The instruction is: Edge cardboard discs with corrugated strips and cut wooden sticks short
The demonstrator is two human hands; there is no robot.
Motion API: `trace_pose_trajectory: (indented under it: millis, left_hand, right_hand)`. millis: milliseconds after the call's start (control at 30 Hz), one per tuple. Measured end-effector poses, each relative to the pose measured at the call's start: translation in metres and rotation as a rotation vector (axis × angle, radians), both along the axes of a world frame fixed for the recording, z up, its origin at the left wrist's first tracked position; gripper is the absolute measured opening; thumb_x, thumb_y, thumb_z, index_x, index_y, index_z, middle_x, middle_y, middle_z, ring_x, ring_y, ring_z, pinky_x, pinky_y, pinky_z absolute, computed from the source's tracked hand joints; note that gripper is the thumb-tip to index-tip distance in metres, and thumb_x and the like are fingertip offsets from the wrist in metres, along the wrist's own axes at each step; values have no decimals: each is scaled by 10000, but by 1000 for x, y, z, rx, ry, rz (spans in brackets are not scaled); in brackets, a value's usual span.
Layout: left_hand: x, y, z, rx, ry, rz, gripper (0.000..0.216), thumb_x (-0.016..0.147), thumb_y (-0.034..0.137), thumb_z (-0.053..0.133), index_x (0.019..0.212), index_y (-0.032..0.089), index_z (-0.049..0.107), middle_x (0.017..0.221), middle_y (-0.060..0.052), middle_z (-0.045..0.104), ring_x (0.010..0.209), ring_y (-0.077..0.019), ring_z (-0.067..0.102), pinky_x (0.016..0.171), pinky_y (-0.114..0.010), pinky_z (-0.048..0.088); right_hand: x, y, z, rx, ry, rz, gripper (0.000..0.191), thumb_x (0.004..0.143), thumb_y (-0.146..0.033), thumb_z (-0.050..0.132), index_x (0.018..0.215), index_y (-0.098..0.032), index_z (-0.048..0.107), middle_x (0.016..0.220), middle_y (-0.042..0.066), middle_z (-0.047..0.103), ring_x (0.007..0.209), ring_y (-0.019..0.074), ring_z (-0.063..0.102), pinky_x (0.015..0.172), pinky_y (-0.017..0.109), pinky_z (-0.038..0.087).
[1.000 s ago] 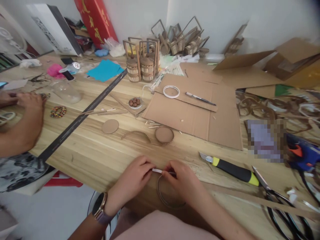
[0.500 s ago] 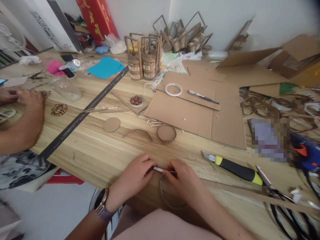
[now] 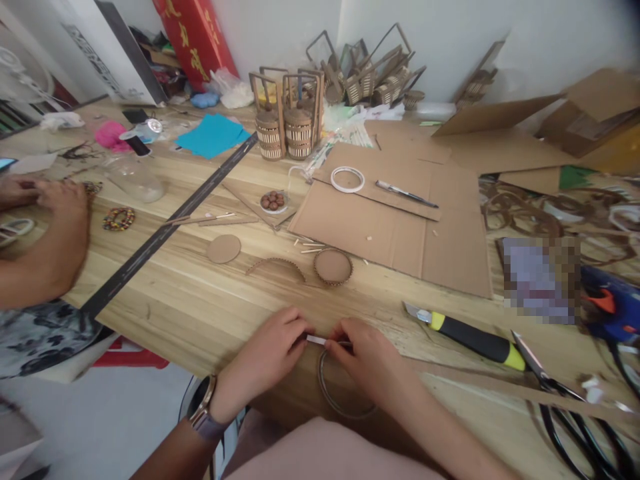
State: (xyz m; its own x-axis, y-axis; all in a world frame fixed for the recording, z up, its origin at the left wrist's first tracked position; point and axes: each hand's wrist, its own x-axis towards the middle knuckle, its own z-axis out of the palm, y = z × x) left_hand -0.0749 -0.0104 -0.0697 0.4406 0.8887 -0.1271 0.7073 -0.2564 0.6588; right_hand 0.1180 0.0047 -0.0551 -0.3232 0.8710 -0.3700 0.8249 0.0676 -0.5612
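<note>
At the near edge of the wooden table (image 3: 200, 300), my left hand (image 3: 267, 360) and my right hand (image 3: 365, 363) meet over a thin cardboard ring (image 3: 327, 393). Both pinch a small white strip (image 3: 316, 340) held between their fingertips at the top of the ring. My left wrist wears a watch (image 3: 203, 417). Just beyond my hands lie a ridged cardboard disc (image 3: 333, 265), a curved ridged strip (image 3: 275, 265) and a plain cardboard disc (image 3: 223, 249).
A yellow-and-black utility knife (image 3: 467, 337) and scissors (image 3: 565, 407) lie to the right, beside a blue glue gun (image 3: 610, 313). A long black ruler (image 3: 165, 230) runs diagonally left. Another person's hands (image 3: 50, 220) rest at far left. Flat cardboard sheets (image 3: 395, 227) and small cardboard lanterns (image 3: 285, 127) stand behind.
My hands stay pinched on the white strip at the ring. The view has shifted slightly since a second ago; the other person's hands moved a little.
</note>
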Motion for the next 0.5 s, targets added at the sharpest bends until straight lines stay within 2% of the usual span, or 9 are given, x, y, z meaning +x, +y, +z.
trace_pose_trajectory:
  millis: [500]
  left_hand:
    - [0,-1,-1,0,-11,-8,211,921,80,516,1034,182,662,1005,-51,589,980,-208,564,878,-343,482]
  right_hand:
    - [-2,2,2,4,-52,25,104,905,-200,595,845,-189,679,864,53,730,825,209,664,692,284,407]
